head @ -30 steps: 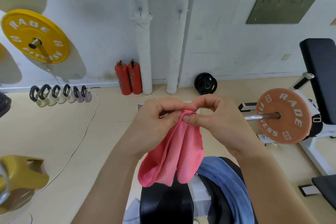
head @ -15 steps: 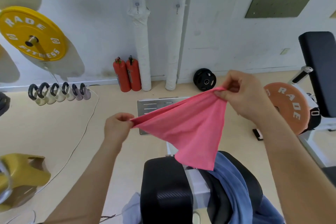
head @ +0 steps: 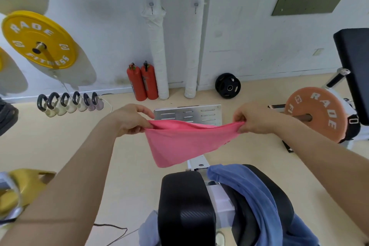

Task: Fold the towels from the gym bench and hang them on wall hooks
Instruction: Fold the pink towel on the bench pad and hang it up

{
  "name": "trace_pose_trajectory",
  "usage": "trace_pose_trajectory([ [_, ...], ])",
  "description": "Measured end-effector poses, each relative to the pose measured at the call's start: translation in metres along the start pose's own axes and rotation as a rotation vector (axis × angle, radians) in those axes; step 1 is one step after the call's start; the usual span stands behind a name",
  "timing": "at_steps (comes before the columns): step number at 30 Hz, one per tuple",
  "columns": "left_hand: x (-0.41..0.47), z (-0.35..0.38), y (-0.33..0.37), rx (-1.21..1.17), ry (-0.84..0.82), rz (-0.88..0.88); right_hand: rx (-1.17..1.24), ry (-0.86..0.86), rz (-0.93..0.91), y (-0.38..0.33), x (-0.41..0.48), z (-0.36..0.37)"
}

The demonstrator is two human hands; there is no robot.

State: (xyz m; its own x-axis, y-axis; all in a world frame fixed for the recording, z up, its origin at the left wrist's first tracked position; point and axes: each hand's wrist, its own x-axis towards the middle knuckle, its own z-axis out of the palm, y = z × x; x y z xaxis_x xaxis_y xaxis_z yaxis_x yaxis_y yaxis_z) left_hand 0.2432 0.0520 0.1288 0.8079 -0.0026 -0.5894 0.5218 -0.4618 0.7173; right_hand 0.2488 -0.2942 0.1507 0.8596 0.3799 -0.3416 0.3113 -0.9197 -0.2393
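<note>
A pink towel (head: 185, 142) hangs stretched between my hands, above the floor in front of the bench. My left hand (head: 130, 119) pinches its left top corner and my right hand (head: 256, 119) pinches its right top corner. Its lower part droops to a point at the lower left. Below it stands the black gym bench (head: 186, 209), with a blue towel (head: 257, 197) draped over its right pad. Two small wall hooks (head: 151, 6) (head: 196, 7) sit high on the white wall, straight ahead.
Two red fire extinguishers (head: 141, 81) and a black weight plate (head: 227, 85) stand at the wall's foot. A row of kettlebells (head: 69, 103) is at the left, an orange plate on a bar (head: 317, 114) at the right. A metal footplate (head: 187, 114) lies beyond the bench.
My hands went from pinched together to spread apart, pulling the pink towel open. Since half a second ago the right hand dropped level with the left.
</note>
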Motion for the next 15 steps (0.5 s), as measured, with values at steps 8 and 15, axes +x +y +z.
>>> trace_pose_trajectory([
  [8, 0.01, -0.005, -0.013, 0.526, 0.199, 0.16, 0.039, 0.054, -0.061, -0.009, -0.002, 0.004],
  [15, 0.008, -0.011, -0.025, 0.152, 0.149, 0.09, 0.521, 0.124, -0.077, -0.013, -0.014, 0.009],
])
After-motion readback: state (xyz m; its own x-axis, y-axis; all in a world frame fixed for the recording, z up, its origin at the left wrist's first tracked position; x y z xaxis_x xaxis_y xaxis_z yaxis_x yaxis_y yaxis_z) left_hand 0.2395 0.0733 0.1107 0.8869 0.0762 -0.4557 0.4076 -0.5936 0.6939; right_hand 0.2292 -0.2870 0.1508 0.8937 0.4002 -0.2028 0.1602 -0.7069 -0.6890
